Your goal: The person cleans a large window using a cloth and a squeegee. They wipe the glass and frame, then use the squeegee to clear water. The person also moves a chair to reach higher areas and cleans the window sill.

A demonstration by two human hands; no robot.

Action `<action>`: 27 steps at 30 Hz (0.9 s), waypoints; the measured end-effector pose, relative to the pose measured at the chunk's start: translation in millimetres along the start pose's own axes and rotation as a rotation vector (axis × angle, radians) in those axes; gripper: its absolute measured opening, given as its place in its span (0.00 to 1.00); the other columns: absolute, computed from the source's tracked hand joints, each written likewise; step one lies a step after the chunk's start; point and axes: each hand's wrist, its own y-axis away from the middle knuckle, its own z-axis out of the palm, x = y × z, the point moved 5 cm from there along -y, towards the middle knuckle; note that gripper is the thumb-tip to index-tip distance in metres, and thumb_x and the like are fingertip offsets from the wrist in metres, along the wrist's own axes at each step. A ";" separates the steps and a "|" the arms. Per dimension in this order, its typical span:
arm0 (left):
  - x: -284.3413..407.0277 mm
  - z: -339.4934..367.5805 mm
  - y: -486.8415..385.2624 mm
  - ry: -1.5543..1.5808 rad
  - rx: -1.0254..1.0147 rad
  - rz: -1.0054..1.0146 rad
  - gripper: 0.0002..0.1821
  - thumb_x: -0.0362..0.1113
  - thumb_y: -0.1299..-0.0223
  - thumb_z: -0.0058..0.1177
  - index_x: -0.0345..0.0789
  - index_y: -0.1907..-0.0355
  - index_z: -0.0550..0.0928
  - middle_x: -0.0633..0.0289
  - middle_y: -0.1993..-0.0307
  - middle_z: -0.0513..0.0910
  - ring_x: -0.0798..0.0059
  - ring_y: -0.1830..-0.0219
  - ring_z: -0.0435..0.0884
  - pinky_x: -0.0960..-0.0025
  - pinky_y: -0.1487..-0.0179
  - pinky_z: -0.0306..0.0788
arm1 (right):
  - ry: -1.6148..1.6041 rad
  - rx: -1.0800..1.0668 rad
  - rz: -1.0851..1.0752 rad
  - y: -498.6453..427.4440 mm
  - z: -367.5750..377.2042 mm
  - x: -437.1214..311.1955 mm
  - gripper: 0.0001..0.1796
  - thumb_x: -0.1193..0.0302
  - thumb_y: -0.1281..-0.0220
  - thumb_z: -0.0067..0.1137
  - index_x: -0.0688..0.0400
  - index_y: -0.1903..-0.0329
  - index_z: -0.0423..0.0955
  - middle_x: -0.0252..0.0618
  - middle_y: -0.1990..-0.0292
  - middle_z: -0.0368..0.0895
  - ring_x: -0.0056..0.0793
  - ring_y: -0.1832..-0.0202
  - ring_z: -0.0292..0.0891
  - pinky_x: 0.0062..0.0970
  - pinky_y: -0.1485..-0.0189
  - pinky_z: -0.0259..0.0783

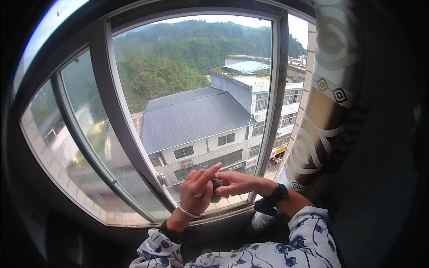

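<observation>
In front of the window, my two hands meet around a small dark grey-brown lump [217,183] with a rough surface, whose exact kind I cannot tell. My right hand [236,183] pinches it between thumb and fingers from the right. Around its left side curls my left hand [197,189], with one finger stretched out across the top toward the right hand's fingertips. Much of the lump is hidden behind the fingers. A pale bangle [188,212] circles my left wrist, and a black band [275,200] is on the right one.
A sliding window with a metal frame [280,100] spans the view before me, its latch [161,178] just left of my hands. At the right hangs a patterned curtain [310,144]. Outside are a grey-roofed building [194,117] and wooded hills [167,63].
</observation>
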 end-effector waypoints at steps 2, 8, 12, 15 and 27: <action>9.2 -2.6 -2.5 -0.038 -0.038 0.051 0.30 0.25 0.47 0.47 0.47 0.39 0.80 0.65 0.62 0.84 0.66 0.63 0.79 0.67 0.57 0.76 | 0.028 -0.048 -0.019 -0.6 17.6 -1.4 0.27 0.46 0.33 0.59 0.60 0.53 0.74 0.33 0.74 0.76 0.20 0.72 0.76 0.21 0.71 0.71; 13.2 -19.3 12.5 0.093 -0.117 0.015 0.31 0.25 0.48 0.44 0.41 0.37 0.76 0.56 0.49 0.78 0.61 0.50 0.77 0.62 0.45 0.72 | 0.361 -0.062 0.109 18.6 9.9 -23.7 0.16 0.60 0.27 0.52 0.60 0.54 0.76 0.35 0.75 0.79 0.21 0.74 0.78 0.24 0.69 0.73; 4.3 -30.1 18.3 0.350 -0.086 -0.090 0.33 0.23 0.48 0.41 0.36 0.34 0.73 0.53 0.42 0.72 0.65 0.44 0.72 0.64 0.35 0.64 | 0.267 0.187 0.167 31.8 -35.9 -67.6 0.16 0.59 0.23 0.48 0.59 0.53 0.75 0.35 0.73 0.83 0.21 0.72 0.83 0.20 0.72 0.78; -16.4 -45.3 18.9 0.535 0.014 -0.295 0.34 0.27 0.49 0.42 0.36 0.34 0.73 0.55 0.43 0.75 0.68 0.46 0.75 0.67 0.38 0.67 | -0.009 0.511 0.044 45.3 -75.0 -113.4 0.20 0.54 0.24 0.47 0.58 0.50 0.74 0.41 0.69 0.85 0.28 0.70 0.86 0.26 0.73 0.82; -87.8 -190.0 -85.3 -0.310 0.254 -0.325 0.22 0.29 0.42 0.38 0.38 0.49 0.83 0.49 0.60 0.80 0.57 0.59 0.80 0.60 0.55 0.72 | 0.892 1.247 -0.979 36.6 -213.2 -280.2 0.19 0.58 0.25 0.48 0.54 0.41 0.73 0.43 0.53 0.84 0.37 0.51 0.82 0.35 0.51 0.76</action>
